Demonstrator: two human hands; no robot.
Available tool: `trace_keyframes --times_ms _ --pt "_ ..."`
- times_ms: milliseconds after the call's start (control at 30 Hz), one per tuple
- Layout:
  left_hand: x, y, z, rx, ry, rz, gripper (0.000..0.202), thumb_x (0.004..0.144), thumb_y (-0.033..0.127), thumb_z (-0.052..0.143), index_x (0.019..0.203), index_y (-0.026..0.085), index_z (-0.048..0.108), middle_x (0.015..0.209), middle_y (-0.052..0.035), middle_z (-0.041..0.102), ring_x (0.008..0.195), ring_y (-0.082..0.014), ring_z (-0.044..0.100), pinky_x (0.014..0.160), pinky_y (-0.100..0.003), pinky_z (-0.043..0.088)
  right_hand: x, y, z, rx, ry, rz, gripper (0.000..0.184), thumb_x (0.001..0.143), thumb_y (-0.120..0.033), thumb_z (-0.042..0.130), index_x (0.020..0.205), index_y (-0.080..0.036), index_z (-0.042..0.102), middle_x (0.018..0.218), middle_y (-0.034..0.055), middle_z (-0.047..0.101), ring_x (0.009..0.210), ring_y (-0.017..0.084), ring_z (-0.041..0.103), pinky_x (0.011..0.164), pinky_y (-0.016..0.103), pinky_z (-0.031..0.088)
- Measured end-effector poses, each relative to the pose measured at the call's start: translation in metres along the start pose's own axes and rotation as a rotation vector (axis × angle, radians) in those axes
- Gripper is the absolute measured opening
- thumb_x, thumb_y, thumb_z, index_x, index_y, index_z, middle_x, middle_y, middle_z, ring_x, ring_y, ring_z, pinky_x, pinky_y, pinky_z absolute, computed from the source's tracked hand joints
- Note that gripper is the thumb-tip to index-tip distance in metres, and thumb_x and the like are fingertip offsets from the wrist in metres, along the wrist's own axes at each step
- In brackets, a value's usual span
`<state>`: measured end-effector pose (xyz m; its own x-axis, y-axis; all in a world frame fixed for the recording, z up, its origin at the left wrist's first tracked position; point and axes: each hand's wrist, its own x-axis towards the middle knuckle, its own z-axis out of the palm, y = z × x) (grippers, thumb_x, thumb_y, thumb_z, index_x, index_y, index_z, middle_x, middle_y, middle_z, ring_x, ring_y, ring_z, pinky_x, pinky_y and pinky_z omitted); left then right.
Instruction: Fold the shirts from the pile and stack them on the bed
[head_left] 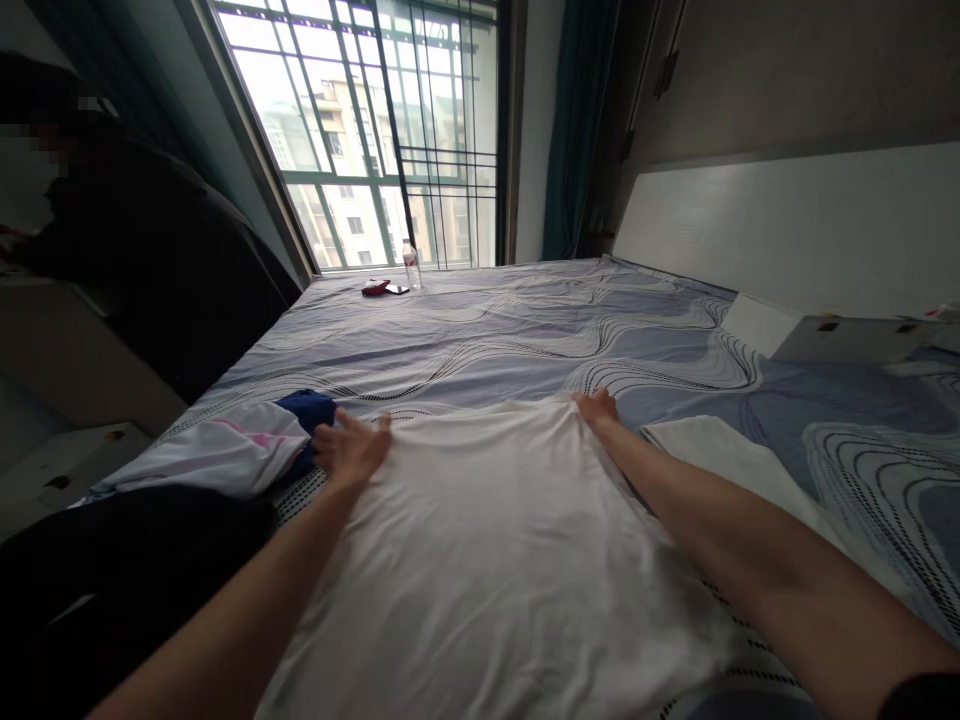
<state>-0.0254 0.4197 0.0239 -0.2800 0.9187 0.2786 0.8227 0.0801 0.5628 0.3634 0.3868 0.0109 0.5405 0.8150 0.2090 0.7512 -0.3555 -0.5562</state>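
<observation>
A white garment (495,530) lies spread flat on the bed in front of me. My left hand (349,446) rests on its far left corner with the fingers stretched out flat. My right hand (596,406) is at the far right corner, fingers curled down and pinching the fabric edge. Both arms reach forward over the cloth.
The bed has a blue-grey wave-patterned sheet (525,330). A white and pink garment (217,455) with a blue piece (307,408) and a black garment (127,570) lie at left. A folded white cloth (720,450) sits at right. A water bottle (411,265), a phone and a red item lie at the far edge. Another person (142,240) stands at left by the window.
</observation>
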Motion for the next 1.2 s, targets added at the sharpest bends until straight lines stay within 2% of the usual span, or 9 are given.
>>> trace_keyframes --times_ms 67,133,200,300,533,733,833,1000,1200 --pt "-0.041 0.031 0.02 0.059 -0.036 0.324 0.071 0.095 0.049 0.035 0.153 0.008 0.031 0.159 -0.0247 0.032 0.148 -0.038 0.027 0.112 -0.054 0.031 -0.042 -0.034 0.012 -0.021 -0.02 -0.108 0.072 0.091 -0.046 0.048 0.153 -0.012 0.035 0.155 0.018 0.04 0.143 0.038 0.032 0.115 0.048 0.022" --pt "-0.076 0.053 0.043 0.105 -0.241 0.55 0.063 0.098 0.041 0.029 0.155 0.014 0.031 0.164 -0.0161 0.028 0.152 -0.0334 0.018 0.118 -0.053 0.023 -0.09 -0.065 0.032 -0.074 -0.14 -0.469 0.069 0.096 -0.052 0.04 0.157 -0.022 0.029 0.163 0.0074 0.028 0.15 0.036 0.014 0.119 0.054 0.005" --pt "-0.095 0.06 0.059 0.175 -0.379 0.563 0.059 0.098 0.036 0.027 0.154 0.019 0.035 0.164 -0.0114 0.029 0.152 -0.0327 0.019 0.12 -0.056 0.018 -0.126 -0.084 0.052 -0.104 -0.294 -0.555 0.059 0.101 -0.049 0.023 0.156 -0.029 0.031 0.164 0.0014 0.027 0.151 0.031 0.012 0.119 0.057 0.0" --pt "-0.087 0.045 0.06 0.26 -0.41 0.431 0.057 0.098 0.039 0.027 0.153 0.028 0.038 0.165 -0.007 0.026 0.152 -0.0319 0.02 0.12 -0.061 0.014 -0.134 -0.083 0.061 -0.182 -0.421 -0.418 0.061 0.101 -0.054 0.021 0.157 -0.032 0.027 0.167 0.0013 0.018 0.152 0.031 0.009 0.117 0.063 -0.001" --pt "-0.027 -0.03 0.008 0.421 -0.378 0.203 0.068 0.094 0.06 0.026 0.156 0.031 0.031 0.167 -0.0079 0.021 0.153 -0.0343 0.017 0.12 -0.059 0.013 -0.053 -0.018 0.028 -0.34 -0.393 -0.191 0.066 0.099 -0.061 0.026 0.158 -0.033 0.021 0.168 0.0025 0.01 0.153 0.03 0.004 0.114 0.071 0.0" --pt "-0.024 -0.081 -0.014 0.386 -0.37 0.138 0.063 0.097 0.051 0.02 0.156 0.031 0.029 0.168 -0.0066 0.018 0.153 -0.033 0.018 0.118 -0.062 0.017 -0.051 0.034 0.006 -0.355 -0.363 -0.143 0.065 0.099 -0.062 0.024 0.158 -0.034 0.021 0.168 0.0 0.012 0.153 0.028 0.009 0.12 0.06 0.005" --pt "-0.035 -0.109 -0.03 0.313 -0.372 0.134 0.063 0.097 0.046 0.02 0.155 0.026 0.034 0.166 -0.0089 0.022 0.151 -0.0343 0.022 0.119 -0.061 0.019 -0.062 0.065 -0.01 -0.377 -0.341 -0.145 0.064 0.1 -0.059 0.025 0.159 -0.032 0.022 0.168 0.0003 0.014 0.153 0.026 0.01 0.121 0.057 0.006" --pt "-0.073 -0.143 -0.059 0.161 -0.279 0.114 0.068 0.094 0.043 0.023 0.148 0.007 0.043 0.162 -0.0158 0.032 0.153 -0.0284 0.02 0.124 -0.045 0.02 -0.092 0.111 -0.039 -0.394 -0.307 -0.192 0.062 0.101 -0.05 0.032 0.157 -0.026 0.029 0.167 0.0033 0.018 0.153 0.028 0.012 0.122 0.05 0.012" --pt "-0.166 -0.145 -0.106 0.087 -0.285 -0.007 0.073 0.091 0.061 0.02 0.134 0.014 0.056 0.153 -0.0159 0.047 0.138 -0.0325 0.047 0.115 -0.048 0.035 -0.156 0.15 -0.079 -0.135 -0.368 -0.181 0.062 0.102 -0.046 0.014 0.149 -0.022 0.046 0.164 0.0016 0.029 0.153 0.022 0.017 0.123 0.042 0.019"
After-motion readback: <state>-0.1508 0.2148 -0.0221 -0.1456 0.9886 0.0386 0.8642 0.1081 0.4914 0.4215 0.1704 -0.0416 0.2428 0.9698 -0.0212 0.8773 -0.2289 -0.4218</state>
